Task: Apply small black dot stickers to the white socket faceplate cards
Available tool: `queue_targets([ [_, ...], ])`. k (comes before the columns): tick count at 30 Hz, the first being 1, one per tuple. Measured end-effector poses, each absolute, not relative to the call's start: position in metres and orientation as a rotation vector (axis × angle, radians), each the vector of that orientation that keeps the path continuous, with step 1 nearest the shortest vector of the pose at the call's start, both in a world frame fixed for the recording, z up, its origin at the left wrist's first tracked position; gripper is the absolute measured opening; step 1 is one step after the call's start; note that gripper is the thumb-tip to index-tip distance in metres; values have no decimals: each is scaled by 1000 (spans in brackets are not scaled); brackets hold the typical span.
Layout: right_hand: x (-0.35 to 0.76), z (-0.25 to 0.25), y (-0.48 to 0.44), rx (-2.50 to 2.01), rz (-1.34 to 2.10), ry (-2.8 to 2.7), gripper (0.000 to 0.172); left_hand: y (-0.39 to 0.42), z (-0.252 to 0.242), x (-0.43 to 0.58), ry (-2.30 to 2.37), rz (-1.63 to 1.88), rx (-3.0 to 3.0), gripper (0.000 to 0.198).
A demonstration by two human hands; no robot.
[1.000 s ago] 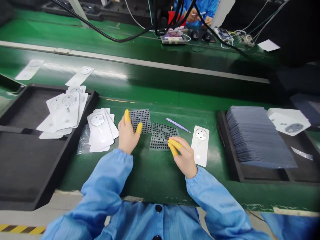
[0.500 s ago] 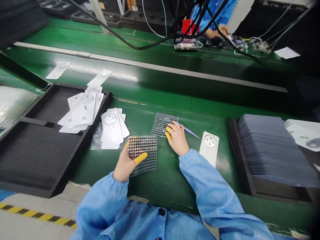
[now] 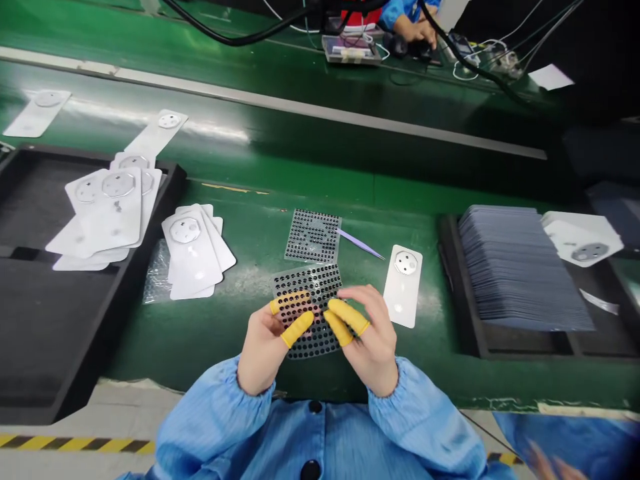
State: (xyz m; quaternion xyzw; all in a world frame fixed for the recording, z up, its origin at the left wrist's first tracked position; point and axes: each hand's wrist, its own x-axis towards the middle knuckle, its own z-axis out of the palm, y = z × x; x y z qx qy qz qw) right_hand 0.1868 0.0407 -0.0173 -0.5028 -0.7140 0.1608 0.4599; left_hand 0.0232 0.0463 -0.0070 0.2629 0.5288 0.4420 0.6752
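The left hand point(image 3: 265, 340) and right hand point(image 3: 370, 337) hold the dotted sheet point(image 3: 310, 293) just left of the white card point(image 3: 403, 285), each grip pinched on one side edge. The step looks like readying the sheet. Further handling calls for a fine fingertip pinch.

Your green bench point(image 3: 225, 333) carries a perforated sheet point(image 3: 313, 237) just beyond your left hand point(image 3: 263, 343). A purple stick point(image 3: 361, 245) and a white card point(image 3: 403, 287) lie beyond your right hand point(image 3: 373, 337). Fanned cards point(image 3: 193, 257) lie to the left, and a left black tray point(image 3: 150, 253) and a right black tray point(image 3: 460, 313) sit farther out.
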Motion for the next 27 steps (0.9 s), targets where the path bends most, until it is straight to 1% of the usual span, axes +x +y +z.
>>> queue_targets([
  [3, 191, -13, 38, -1130, 381, -1959, 31, 44, -10, 28, 1211, 1007, 670, 23],
  [7, 197, -18, 36, -1066, 337, -2082, 29, 40, -15, 32, 1247, 966, 802, 23],
  [11, 199, -41, 33, -1034, 265, -2096, 35, 37, -22, 35, 1248, 917, 918, 23],
  [13, 198, -55, 32, -1060, 310, -2043, 37, 38, -29, 37, 1238, 898, 943, 24],
  [15, 195, -68, 31, -1117, 430, -1954, 33, 41, -36, 37, 1224, 884, 964, 26],
  [17, 193, -77, 31, -1182, 501, -1885, 26, 43, -43, 34, 1219, 870, 992, 33],
  [19, 193, -83, 30, -1203, 471, -1925, 23, 42, -48, 27, 1257, 859, 1029, 47],
  [21, 194, -86, 31, -1170, 356, -2044, 25, 38, -49, 16, 1346, 862, 1068, 61],
  [23, 196, -87, 33, -1134, 235, -2153, 29, 40, -43, 0, 1515, 858, 1165, 66],
  [25, 199, -88, 35, -1129, 167, -2212, 29, 59, -32, -22, 1712, 808, 1313, 60],
  [27, 202, -88, 38, -1123, 175, -2251, 30, 103, -16, -46, 1817, 756, 1387, 47],
])
